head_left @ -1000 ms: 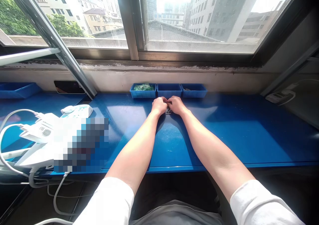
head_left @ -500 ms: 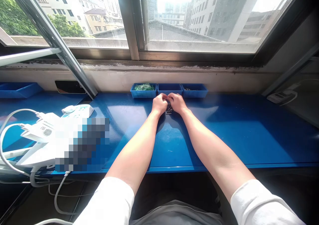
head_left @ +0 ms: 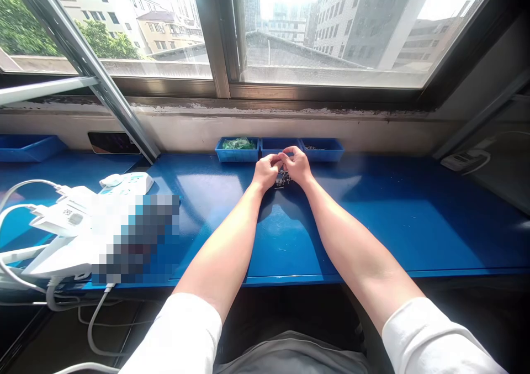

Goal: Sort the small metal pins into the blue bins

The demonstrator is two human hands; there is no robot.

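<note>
My left hand [head_left: 266,172] and my right hand [head_left: 296,164] meet at the fingertips above the blue table, just in front of the middle blue bin [head_left: 281,143]. Both hands have their fingers closed in a pinch; whatever is between them is too small to make out. Small dark metal pieces [head_left: 282,180] lie in a little pile on the table under and between my hands. The left bin [head_left: 237,155] has a green plastic bag [head_left: 239,143] in it. Small metal parts lie in the right bin [head_left: 322,154].
White power strips and chargers [head_left: 68,216] with cables cover the table's left side, beside a pixelated dark object [head_left: 141,236]. A black phone [head_left: 114,142] leans at the wall near a metal post. Another blue tray [head_left: 31,148] sits far left.
My right hand has risen slightly, its index finger now arched higher. More of the metal pile shows between my hands. The camera view has shifted a little.
</note>
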